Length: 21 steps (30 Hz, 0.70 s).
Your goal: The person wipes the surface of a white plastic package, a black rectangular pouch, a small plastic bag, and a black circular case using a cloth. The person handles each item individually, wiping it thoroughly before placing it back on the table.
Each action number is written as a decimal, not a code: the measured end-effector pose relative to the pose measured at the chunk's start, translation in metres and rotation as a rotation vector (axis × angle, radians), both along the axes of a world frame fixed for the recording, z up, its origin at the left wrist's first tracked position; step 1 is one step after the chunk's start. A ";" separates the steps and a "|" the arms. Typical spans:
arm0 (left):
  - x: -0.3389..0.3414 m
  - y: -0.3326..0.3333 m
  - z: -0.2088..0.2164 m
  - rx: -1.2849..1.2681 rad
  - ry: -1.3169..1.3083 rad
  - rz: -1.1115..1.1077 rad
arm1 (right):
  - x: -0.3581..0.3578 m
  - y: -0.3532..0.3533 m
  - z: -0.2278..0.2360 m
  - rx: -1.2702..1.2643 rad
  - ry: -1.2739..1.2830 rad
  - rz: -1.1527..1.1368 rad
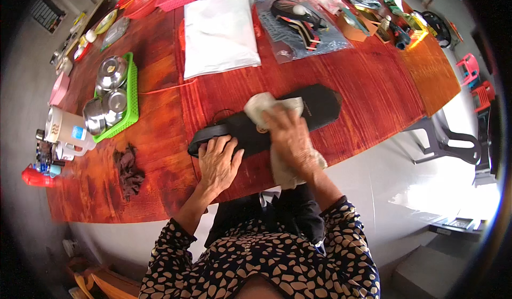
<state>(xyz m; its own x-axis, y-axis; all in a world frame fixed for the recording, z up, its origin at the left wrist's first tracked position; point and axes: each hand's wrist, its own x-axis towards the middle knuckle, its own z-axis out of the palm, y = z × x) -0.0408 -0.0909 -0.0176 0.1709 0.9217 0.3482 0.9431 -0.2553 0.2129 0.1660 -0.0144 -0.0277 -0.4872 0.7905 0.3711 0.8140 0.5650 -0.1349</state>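
A long, flat black case (pixel 320 104) with angled corners lies across the wooden table near its front edge. A raised black band, like a strap or handle, crosses its left end. My left hand (pixel 217 163) grips that end, its fingers bent over the band. On the case's middle, my right hand (pixel 290 139) presses a crumpled whitish cloth (pixel 260 104), slightly blurred by motion. Part of the cloth hangs below the right wrist, over the table's edge. A small round gold mark on the case shows beside the right fingers.
Metal bowls sit in a green basket (pixel 133 94) at left, near a pitcher (pixel 66 131). A dark rag (pixel 128 171) lies front left. Farther back are a white package (pixel 220 35), table-tennis paddles (pixel 301 24) on clear plastic, and pink and red baskets. A grey chair (pixel 448 144) stands right.
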 end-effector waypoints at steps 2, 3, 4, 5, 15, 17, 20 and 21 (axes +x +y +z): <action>0.002 0.003 -0.006 0.045 0.009 0.044 | 0.020 0.020 -0.011 0.051 -0.040 -0.145; 0.000 0.005 -0.011 0.047 0.044 0.050 | 0.031 0.028 -0.012 0.065 -0.041 -0.218; 0.000 0.007 -0.009 0.051 0.074 0.051 | 0.040 0.037 -0.013 0.028 -0.027 -0.293; 0.002 0.009 -0.007 0.056 0.094 0.047 | 0.049 0.044 -0.012 -0.006 -0.023 -0.373; -0.005 0.032 0.001 0.034 0.179 0.057 | 0.029 0.036 -0.016 0.040 -0.167 -0.224; -0.008 0.033 -0.007 0.023 0.191 0.058 | -0.004 0.017 -0.001 -0.006 -0.173 -0.106; 0.000 0.035 -0.007 -0.068 0.250 0.081 | -0.053 -0.004 -0.004 -0.039 -0.006 0.091; -0.008 0.035 -0.010 -0.053 0.306 0.049 | -0.066 -0.006 -0.004 -0.110 0.106 0.133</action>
<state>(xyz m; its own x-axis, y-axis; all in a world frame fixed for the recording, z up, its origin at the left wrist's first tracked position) -0.0493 -0.0562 -0.0278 0.2150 0.9471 0.2384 0.9764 -0.2037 -0.0713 0.1000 -0.0209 -0.0318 -0.5528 0.7606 0.3404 0.7114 0.6435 -0.2827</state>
